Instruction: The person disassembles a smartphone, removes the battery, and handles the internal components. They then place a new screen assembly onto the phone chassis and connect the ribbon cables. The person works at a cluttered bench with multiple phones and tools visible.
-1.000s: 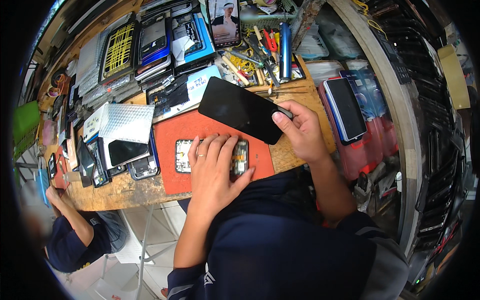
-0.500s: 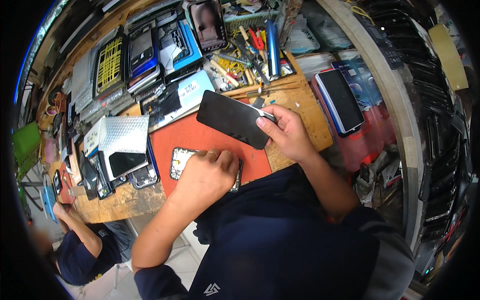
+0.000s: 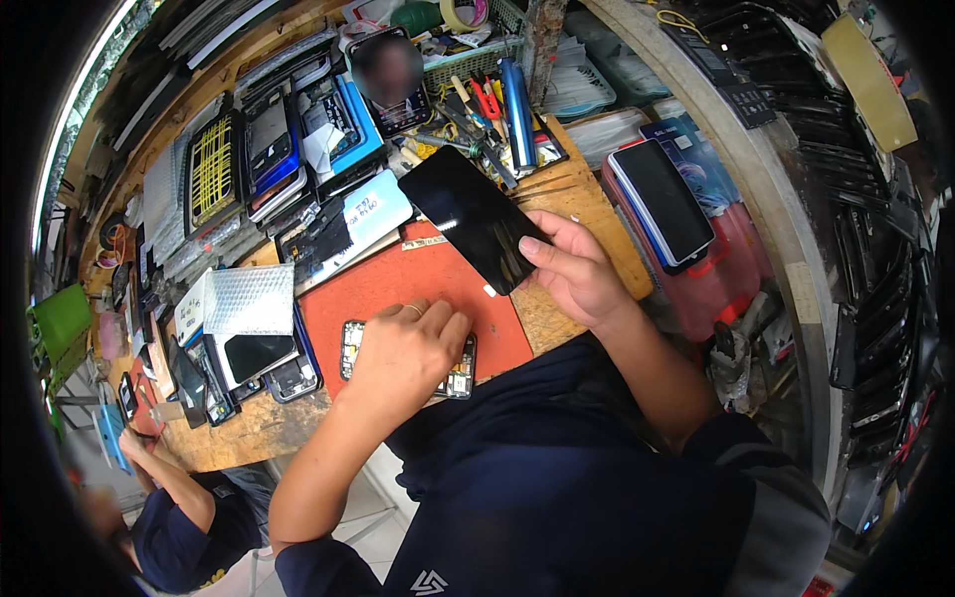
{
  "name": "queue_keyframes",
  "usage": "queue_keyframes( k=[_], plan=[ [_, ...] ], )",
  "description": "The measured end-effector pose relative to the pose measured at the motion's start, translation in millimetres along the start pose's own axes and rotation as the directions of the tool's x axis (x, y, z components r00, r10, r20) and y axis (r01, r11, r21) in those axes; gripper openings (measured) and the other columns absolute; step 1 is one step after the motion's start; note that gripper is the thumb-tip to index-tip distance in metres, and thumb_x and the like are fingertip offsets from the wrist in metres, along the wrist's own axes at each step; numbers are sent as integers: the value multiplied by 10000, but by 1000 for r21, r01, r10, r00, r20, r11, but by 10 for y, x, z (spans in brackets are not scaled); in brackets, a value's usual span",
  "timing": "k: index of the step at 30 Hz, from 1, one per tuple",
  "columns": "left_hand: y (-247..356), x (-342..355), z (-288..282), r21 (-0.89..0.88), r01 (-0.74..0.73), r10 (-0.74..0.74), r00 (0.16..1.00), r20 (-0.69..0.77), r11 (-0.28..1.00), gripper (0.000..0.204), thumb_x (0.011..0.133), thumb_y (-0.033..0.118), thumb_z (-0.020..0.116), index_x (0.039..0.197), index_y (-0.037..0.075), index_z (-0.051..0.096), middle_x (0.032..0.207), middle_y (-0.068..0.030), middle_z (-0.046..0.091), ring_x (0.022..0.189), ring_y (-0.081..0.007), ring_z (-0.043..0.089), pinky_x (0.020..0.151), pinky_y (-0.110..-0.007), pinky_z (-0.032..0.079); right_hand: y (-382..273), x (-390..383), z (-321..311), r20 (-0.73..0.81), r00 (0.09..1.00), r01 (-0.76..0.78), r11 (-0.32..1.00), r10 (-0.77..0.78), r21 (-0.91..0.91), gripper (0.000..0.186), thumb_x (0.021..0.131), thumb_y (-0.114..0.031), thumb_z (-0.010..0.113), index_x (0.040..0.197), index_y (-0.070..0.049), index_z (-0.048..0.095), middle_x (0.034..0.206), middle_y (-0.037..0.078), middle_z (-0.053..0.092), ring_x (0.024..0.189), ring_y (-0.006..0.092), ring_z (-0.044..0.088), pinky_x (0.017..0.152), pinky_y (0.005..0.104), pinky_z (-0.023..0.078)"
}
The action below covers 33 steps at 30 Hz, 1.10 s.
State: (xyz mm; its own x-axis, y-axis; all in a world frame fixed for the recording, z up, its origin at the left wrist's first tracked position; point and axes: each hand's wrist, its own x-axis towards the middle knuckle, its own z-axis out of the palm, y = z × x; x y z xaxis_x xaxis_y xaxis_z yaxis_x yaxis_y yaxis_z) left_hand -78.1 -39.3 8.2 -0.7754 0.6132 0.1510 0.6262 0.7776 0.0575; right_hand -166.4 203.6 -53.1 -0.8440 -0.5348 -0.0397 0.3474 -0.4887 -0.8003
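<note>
My right hand (image 3: 575, 269) holds a black phone screen (image 3: 466, 217) by its right end, thumb on its face, tilted above the red mat (image 3: 338, 298). My left hand (image 3: 413, 353) is over an opened phone (image 3: 460, 373) lying on the mat, its fingers curled down onto the middle of the phone's exposed inside; whatever they grip is hidden. A light blue slab with writing (image 3: 368, 209) sits behind the mat.
Stacked phones (image 3: 269, 149) and a tool pile (image 3: 482, 119) cover the back of the wooden bench (image 3: 229, 438). Bubble wrap (image 3: 249, 298) tops phones at left. Phones lie on a red case (image 3: 721, 284) at right. A co-worker (image 3: 189, 527) works at lower left.
My left hand's fingers, spread over the opened phone a second ago, are now curled. The black screen is angled more steeply in my right hand. The camera's view has shifted.
</note>
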Motion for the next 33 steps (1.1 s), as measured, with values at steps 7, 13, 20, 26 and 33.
queue_keyframes(
  k=[7,13,20,26,33],
  plan=[
    [251,-207,82,-53,135,-141,979,-150,989,290,816,141,786,1097,77,753,937,-60,648,867,-249,690,664,-372,572,90,39,31,-75,997,28,995,-35,-99,303,1086,-106,629,1366,6,592,1216,49,693,1049,101,671,891,300,555],
    [378,-302,96,-166,219,-248,953,-177,961,277,898,143,778,1162,60,770,1061,-91,697,1099,-310,672,1039,-508,509,67,-9,138,-76,996,35,976,-53,-217,258,1084,-133,647,1315,-24,624,1146,10,703,977,48,644,805,240,530],
    [378,-206,137,-617,345,-595,762,-256,708,170,911,99,795,1067,54,744,977,-88,716,1050,-289,670,1040,-444,470,-34,-14,350,29,998,60,966,-54,-251,256,1084,-134,655,1315,-29,619,1135,-8,697,965,37,638,809,230,527],
    [614,-172,178,-991,36,-807,577,127,-131,78,1029,83,752,1002,34,697,930,5,683,818,-67,606,756,-238,480,-15,-58,560,158,986,87,977,-57,-196,227,1080,-84,657,1290,-2,626,1138,4,687,1019,57,644,879,251,546],
    [579,-403,140,-812,461,-865,491,-102,358,142,956,116,816,891,51,707,808,-7,664,779,-148,591,809,-320,445,-31,51,577,278,960,98,908,22,-409,183,1068,-57,658,1225,36,669,1064,35,719,1008,81,655,888,284,545]
  ],
)
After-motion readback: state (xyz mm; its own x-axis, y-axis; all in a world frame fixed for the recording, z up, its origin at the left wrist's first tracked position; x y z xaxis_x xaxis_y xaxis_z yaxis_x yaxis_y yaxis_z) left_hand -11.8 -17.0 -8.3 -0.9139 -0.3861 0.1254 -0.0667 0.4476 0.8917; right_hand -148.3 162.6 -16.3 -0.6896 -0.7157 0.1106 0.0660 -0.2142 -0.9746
